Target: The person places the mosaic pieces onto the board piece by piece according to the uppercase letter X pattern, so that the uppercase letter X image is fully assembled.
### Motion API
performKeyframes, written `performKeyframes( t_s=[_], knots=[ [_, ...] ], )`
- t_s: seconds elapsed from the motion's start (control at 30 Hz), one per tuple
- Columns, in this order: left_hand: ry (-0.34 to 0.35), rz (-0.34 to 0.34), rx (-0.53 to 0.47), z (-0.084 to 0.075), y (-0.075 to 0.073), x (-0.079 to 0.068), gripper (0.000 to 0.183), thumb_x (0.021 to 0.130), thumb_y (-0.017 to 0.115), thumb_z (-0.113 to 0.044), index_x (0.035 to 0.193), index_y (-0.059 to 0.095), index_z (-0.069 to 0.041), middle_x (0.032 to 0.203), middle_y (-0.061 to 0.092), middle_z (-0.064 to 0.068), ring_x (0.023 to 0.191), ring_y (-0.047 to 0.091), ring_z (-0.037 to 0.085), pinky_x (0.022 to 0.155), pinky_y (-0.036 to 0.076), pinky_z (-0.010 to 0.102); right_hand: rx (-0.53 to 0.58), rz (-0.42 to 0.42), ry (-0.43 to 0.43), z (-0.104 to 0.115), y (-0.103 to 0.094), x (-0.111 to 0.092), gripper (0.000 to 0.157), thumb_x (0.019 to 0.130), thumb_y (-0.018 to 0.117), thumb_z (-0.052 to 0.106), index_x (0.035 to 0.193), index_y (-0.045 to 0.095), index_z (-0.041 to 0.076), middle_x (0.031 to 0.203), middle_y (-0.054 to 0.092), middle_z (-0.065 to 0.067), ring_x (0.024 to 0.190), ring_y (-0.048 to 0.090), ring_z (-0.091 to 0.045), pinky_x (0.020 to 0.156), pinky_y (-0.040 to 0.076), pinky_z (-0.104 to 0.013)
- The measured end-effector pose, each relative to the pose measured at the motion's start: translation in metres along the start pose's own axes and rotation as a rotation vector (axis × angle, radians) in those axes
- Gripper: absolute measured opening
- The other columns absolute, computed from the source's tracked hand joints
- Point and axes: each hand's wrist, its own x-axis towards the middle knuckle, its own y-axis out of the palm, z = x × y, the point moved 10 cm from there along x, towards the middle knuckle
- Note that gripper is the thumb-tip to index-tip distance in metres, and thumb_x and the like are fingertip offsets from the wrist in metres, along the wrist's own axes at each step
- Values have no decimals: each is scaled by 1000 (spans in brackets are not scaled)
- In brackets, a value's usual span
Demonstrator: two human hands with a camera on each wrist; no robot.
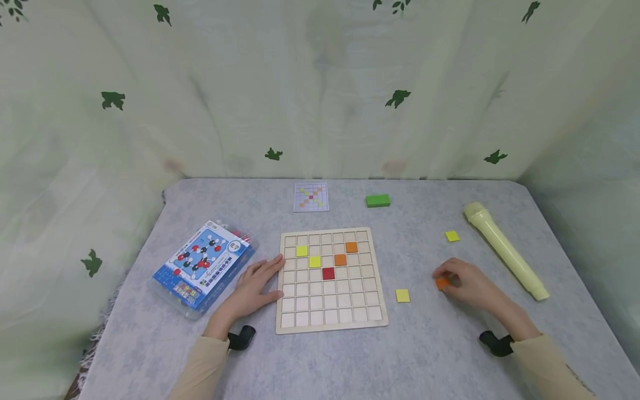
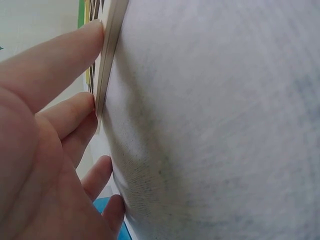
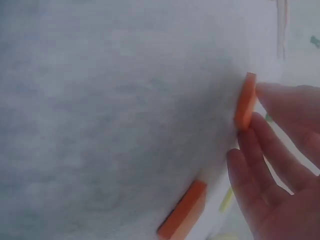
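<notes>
A wooden grid board [image 1: 331,329] lies mid-table, with yellow, orange and red square tiles in some of its cells. Against its left edge rests my left hand [image 1: 255,284], fingers spread; in the left wrist view the fingertips [image 2: 96,35] touch the board's side. To the right of the board, my right hand [image 1: 467,282] pinches an orange tile [image 3: 245,102] between thumb and fingers, at the table surface. A second orange tile [image 3: 182,212] lies close by in the right wrist view. Two loose yellow tiles, one nearer [image 1: 402,295] and one farther [image 1: 452,236], lie about that hand.
A blue-and-white boxed set [image 1: 202,266] lies left of my left hand. Behind the board are a small pattern card [image 1: 311,198] and a green block [image 1: 378,200]. A pale yellow tube [image 1: 506,251] lies at the right. A curtain [image 1: 320,122] hangs behind the table.
</notes>
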Motion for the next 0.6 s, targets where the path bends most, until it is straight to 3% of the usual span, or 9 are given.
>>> performKeyframes(
  t_s=[0.17,0.33,0.6],
  knots=[
    [-3,1,-4,2,1,0,70,91,66,-26,150,32,-10,157,23,7,139,14,41,103,11,65,-62,-25,-48,2,1,-2,29,74,73,-10,96,67,7,96,61,1,85,58,-18,73,51,-36],
    [3,-4,-11,2,1,0,70,91,66,-27,150,32,-11,157,23,7,139,14,40,104,11,65,-68,-35,-76,20,8,13,25,76,74,-5,97,66,5,94,62,1,85,59,-17,74,51,-35],
    [6,0,-29,4,2,0,70,91,66,-28,151,31,-11,157,23,6,140,13,39,104,10,65,9,59,-166,93,47,57,23,81,76,6,101,66,8,99,60,3,90,55,-15,79,49,-33]
  ],
)
